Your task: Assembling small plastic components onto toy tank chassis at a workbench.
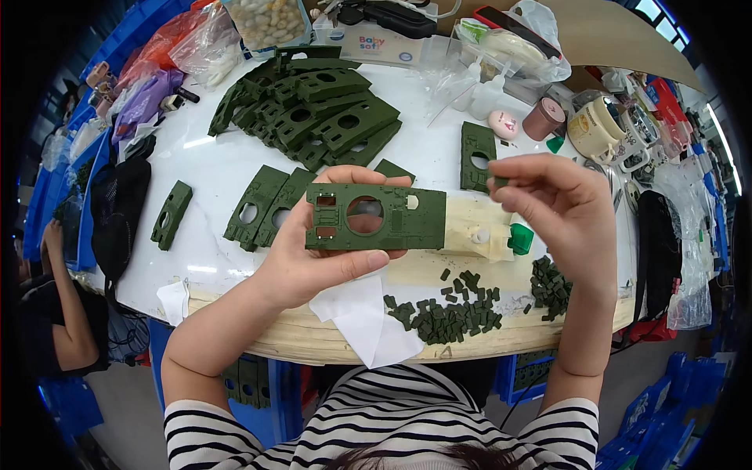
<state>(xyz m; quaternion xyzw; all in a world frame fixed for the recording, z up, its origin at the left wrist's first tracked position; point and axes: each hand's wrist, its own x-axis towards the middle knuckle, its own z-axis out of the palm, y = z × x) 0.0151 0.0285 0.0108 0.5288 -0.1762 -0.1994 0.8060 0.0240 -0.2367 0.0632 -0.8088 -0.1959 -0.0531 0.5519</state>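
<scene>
My left hand (317,262) grips a dark green plastic model-tank hull top (407,227) by its left end, thumb on the front face. The part has a large round hole, two small rectangular openings at its left and a pale notch near its right. To its right, my right hand (560,207) is raised with thumb and fingertips pinching a small dark green piece (500,182), mostly covered by the fingers. Below them lie a heap of small green pieces (454,317) and a smaller heap (550,290). A cream-coloured block (478,239) with a bright green piece (521,239) sits behind.
A large pile of green hull parts (313,110) covers the back left; several more lie apart, including one (478,145) behind my right hand. White paper (364,321) hangs over the wooden front edge. Bottles, a mug (595,129) and bags crowd the back right.
</scene>
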